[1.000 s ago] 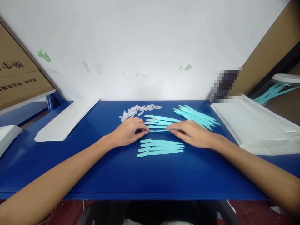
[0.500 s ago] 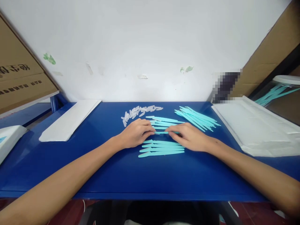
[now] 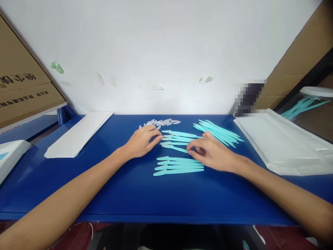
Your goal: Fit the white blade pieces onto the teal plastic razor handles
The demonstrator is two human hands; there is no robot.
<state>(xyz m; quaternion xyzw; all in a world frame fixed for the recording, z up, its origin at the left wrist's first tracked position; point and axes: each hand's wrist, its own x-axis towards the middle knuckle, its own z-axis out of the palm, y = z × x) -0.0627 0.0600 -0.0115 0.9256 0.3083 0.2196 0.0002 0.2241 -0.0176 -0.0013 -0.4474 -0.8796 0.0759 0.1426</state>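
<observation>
Several turquoise eyebrow razors [image 3: 179, 170] lie side by side in the middle of the table, in a nearer group and a farther group. My right hand [image 3: 212, 152] pinches the handle end of the nearest eyebrow razor [image 3: 174, 148] of the farther group, which lies slightly slanted. My left hand [image 3: 142, 141] is empty as far as I can see, thumb and forefinger apart, just left of the razor heads. Behind it lies a pile of small translucent caps [image 3: 166, 122], partly covered by the hand.
A heap of more eyebrow razors [image 3: 218, 132] lies at the back right. Beside it are white plastic packets [image 3: 281, 142]. A folded white sheet [image 3: 75, 137] rests on the left of the blue table [image 3: 156, 201]. A clear jar [image 3: 307, 104] of razors stands far right; cardboard [image 3: 23, 76] leans left.
My left hand has let go of the razor and moved left and back toward the caps. The razor, held between both hands before, now lies beside the farther group.
</observation>
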